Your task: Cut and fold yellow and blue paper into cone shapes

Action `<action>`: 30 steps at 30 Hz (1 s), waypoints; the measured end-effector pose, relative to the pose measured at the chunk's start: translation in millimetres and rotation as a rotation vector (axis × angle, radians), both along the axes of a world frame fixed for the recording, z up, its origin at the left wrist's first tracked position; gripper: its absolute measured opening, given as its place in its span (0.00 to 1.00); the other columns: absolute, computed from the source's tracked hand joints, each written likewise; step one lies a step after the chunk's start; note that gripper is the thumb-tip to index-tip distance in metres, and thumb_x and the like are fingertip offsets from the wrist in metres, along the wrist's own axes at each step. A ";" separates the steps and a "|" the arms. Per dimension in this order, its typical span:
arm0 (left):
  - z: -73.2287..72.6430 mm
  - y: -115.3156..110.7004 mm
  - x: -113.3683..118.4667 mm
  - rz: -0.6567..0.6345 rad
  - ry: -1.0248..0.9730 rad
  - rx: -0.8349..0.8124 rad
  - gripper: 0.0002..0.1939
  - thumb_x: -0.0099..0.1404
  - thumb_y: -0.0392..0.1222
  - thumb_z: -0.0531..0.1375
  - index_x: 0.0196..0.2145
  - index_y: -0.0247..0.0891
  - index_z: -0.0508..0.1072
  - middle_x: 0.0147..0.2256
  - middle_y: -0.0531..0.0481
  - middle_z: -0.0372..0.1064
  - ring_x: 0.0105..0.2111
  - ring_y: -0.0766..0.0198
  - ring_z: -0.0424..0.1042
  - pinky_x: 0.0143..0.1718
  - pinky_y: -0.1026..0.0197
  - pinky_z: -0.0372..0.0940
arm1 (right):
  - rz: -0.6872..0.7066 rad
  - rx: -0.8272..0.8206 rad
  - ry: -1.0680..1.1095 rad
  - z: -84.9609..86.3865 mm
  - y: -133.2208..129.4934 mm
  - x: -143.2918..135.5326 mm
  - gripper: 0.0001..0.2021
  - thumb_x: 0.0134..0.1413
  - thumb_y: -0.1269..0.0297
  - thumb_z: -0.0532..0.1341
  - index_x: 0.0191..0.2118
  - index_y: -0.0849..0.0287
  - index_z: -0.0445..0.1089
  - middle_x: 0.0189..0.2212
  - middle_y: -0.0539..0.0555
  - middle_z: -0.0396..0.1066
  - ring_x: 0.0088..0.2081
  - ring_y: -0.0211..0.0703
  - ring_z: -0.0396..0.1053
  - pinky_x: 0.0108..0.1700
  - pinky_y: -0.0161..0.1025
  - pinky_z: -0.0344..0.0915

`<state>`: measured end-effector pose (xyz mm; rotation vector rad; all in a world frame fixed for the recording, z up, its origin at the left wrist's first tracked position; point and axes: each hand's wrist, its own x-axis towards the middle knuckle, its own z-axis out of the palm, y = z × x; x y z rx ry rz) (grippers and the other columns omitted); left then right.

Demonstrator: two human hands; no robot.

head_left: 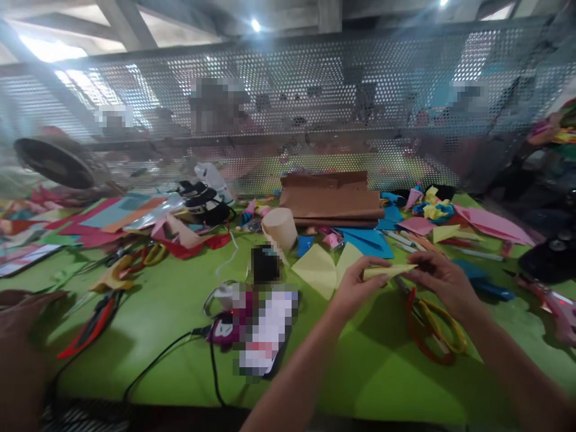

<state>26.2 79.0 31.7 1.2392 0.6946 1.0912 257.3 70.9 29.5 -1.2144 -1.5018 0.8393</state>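
Observation:
Between my two hands, above the green table [180,372], is a small folded piece of yellow paper [390,271]. My left hand [357,285] pinches its left end, and my right hand [443,282] grips its pointed right end. Scissors with red and yellow handles [443,327] lie below my right hand, their blades partly hidden. Just left of my left hand, a creased pale yellow sheet [315,268] rests on the table.
A phone [270,330] and a cable lie left of my forearms. Behind them stand a beige roll [279,229] and folded brown paper [330,201]. Red-handled pliers [92,324] lie at the left. Another person's arm [22,354] shows at the left edge.

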 end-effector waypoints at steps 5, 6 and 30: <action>-1.6 -0.6 0.1 -0.019 -0.008 -0.010 0.18 0.60 0.50 0.72 0.43 0.37 0.79 0.39 0.47 0.74 0.36 0.64 0.72 0.41 0.62 0.69 | 0.014 -0.043 0.032 -0.9 -3.2 2.6 0.16 0.50 0.49 0.73 0.39 0.55 0.79 0.35 0.53 0.77 0.38 0.47 0.74 0.44 0.46 0.72; -1.5 -0.4 -0.2 -0.016 -0.007 -0.009 0.18 0.59 0.50 0.72 0.43 0.37 0.79 0.40 0.46 0.74 0.36 0.64 0.72 0.41 0.62 0.69 | 0.016 -0.039 0.017 -0.8 -4.0 2.7 0.15 0.51 0.49 0.73 0.38 0.55 0.79 0.35 0.53 0.77 0.38 0.47 0.74 0.43 0.46 0.72; 0.5 0.0 -2.9 -0.035 0.065 0.057 0.19 0.62 0.47 0.71 0.48 0.39 0.78 0.50 0.44 0.74 0.47 0.58 0.73 0.47 0.60 0.69 | 0.056 0.013 0.001 13.7 -13.6 -9.3 0.14 0.52 0.49 0.72 0.41 0.50 0.80 0.37 0.53 0.79 0.38 0.48 0.75 0.40 0.44 0.73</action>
